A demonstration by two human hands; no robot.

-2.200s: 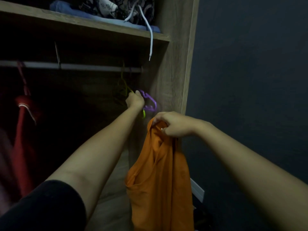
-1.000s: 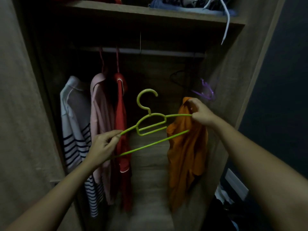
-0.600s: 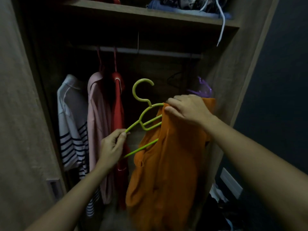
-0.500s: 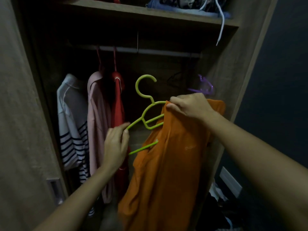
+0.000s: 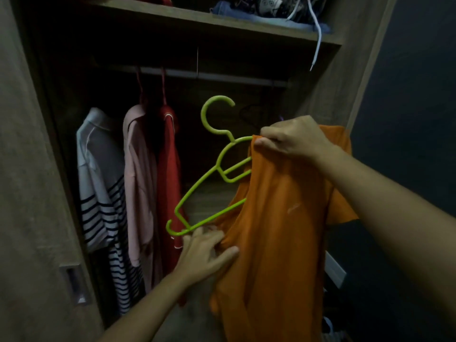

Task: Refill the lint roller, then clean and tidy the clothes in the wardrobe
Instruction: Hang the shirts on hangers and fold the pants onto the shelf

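right hand (image 5: 293, 140): fingers curled, thumb and fingertips pinching the neck edge of the orange shirt (image 5: 278, 230) against the right arm of the green hanger (image 5: 204, 183), just right of the hook base. that pinch carries both hanger and shirt.

left hand (image 5: 206, 253): lower and nearer, at the shirt's left edge just under the hanger's left tip. fingers bent into a fold of the fabric, thumb stretched out along the cloth below them. reads as a grip on the shirt, a bit motion-blurred. cannot tell if a fingertip touches the hanger bar.

hanger: tilted, left end low, hook up and free, not on the rail (image 5: 222, 76). right half is inside the shirt, left half and hook are bare.

shirt: in mid-air at the wardrobe opening, right of centre, near the camera, hanging down out of view at the bottom.

far left on the rail: striped shirt (image 5: 98, 181), then pink shirt (image 5: 139, 174), then red garment (image 5: 169, 169), side by side and touching.

shelf (image 5: 197, 19) above the rail has folded blue fabric (image 5: 246, 17) at the right end, with a white cord (image 5: 317, 35) hanging over the edge.

wardrobe door (image 5: 29, 193) near left, with a recessed handle (image 5: 74, 283). dark wall (image 5: 407, 95) on the right.
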